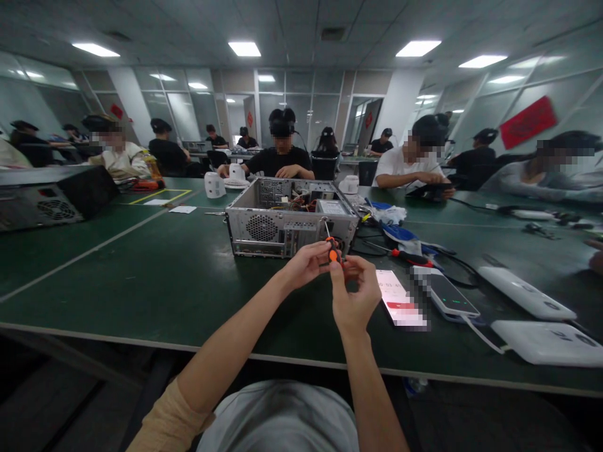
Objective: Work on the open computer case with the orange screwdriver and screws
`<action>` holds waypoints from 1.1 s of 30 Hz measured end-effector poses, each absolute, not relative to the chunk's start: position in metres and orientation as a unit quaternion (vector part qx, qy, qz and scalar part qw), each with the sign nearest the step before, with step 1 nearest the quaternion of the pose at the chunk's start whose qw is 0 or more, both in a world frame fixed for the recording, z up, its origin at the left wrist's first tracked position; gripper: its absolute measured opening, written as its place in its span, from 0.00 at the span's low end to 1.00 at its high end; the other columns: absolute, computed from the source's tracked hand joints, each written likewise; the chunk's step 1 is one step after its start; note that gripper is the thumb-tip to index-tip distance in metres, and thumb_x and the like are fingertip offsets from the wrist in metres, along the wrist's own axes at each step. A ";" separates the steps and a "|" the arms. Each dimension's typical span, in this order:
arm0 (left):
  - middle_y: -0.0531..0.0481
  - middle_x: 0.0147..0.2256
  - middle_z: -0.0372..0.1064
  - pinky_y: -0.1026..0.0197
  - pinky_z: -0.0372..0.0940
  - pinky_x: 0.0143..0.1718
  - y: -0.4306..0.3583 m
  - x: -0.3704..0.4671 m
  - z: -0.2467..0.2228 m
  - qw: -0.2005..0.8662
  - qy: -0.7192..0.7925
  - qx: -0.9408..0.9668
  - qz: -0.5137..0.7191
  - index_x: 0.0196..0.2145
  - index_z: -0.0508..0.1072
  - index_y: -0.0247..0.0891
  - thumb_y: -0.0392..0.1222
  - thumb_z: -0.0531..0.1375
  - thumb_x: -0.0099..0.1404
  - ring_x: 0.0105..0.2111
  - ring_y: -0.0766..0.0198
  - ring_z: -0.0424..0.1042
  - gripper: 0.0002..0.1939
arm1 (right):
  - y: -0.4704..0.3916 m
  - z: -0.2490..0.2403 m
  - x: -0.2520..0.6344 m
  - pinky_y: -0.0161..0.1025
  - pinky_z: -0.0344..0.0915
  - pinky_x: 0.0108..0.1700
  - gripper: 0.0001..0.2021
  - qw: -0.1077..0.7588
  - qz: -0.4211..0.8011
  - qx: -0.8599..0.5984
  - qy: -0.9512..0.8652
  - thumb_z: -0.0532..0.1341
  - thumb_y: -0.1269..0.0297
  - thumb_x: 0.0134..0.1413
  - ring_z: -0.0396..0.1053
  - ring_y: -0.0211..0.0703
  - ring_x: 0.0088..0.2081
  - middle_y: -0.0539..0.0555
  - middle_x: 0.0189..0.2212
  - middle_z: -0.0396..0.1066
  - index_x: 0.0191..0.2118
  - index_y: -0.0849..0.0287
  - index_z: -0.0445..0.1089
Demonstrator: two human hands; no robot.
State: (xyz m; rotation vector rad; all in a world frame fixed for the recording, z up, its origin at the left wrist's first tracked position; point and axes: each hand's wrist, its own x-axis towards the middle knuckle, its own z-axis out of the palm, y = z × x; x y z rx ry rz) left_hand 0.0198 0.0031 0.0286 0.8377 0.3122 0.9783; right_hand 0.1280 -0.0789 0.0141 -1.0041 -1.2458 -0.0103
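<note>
An orange and black screwdriver [333, 251] is held between both hands, its shaft pointing up and away toward the rear panel of an open computer case [292, 220]. Whether the tip touches the panel I cannot tell. My left hand [307, 263] grips the handle from the left with its fingers. On the near right side, my right hand [355, 292] pinches the handle's end between thumb and fingers. The metal case lies on the green table with its inside facing up, showing wires and a power supply; round vent holes mark its near face.
Right of my hands lie a lit phone [400, 298], a second phone [447, 292] on a cable and white power banks [527, 292]. A red and black screwdriver [412, 257] rests behind them. Another computer case [56, 194] stands at left. A person [282, 157] sits opposite.
</note>
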 end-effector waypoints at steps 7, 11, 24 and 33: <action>0.51 0.27 0.73 0.66 0.65 0.32 0.002 0.022 0.034 0.782 0.169 0.360 0.479 0.33 0.76 0.32 0.38 0.67 0.59 0.25 0.69 0.71 0.06 | -0.079 0.015 0.123 0.37 0.66 0.33 0.10 0.670 -0.078 -0.432 -0.599 0.65 0.62 0.57 0.64 0.37 0.28 0.51 0.33 0.69 0.43 0.58 0.70; 0.46 0.30 0.75 0.64 0.66 0.33 0.002 0.019 0.035 0.808 0.166 0.340 0.452 0.41 0.78 0.31 0.38 0.61 0.64 0.27 0.66 0.73 0.11 | -0.080 0.014 0.121 0.36 0.63 0.32 0.12 0.661 -0.046 -0.481 -0.574 0.65 0.55 0.56 0.64 0.37 0.26 0.48 0.26 0.68 0.35 0.58 0.68; 0.45 0.37 0.78 0.64 0.68 0.37 0.005 0.020 0.033 0.778 0.174 0.367 0.479 0.40 0.78 0.32 0.33 0.63 0.62 0.30 0.67 0.75 0.08 | -0.081 0.019 0.121 0.34 0.52 0.28 0.23 0.625 0.065 -0.527 -0.573 0.55 0.46 0.63 0.54 0.34 0.22 0.43 0.18 0.55 0.23 0.55 0.56; 0.47 0.33 0.76 0.67 0.66 0.31 0.009 0.022 0.031 0.751 0.202 0.383 0.498 0.38 0.79 0.32 0.37 0.70 0.55 0.26 0.71 0.70 0.11 | -0.080 0.018 0.120 0.35 0.52 0.30 0.23 0.610 0.066 -0.549 -0.568 0.54 0.45 0.63 0.56 0.36 0.25 0.45 0.21 0.59 0.24 0.56 0.59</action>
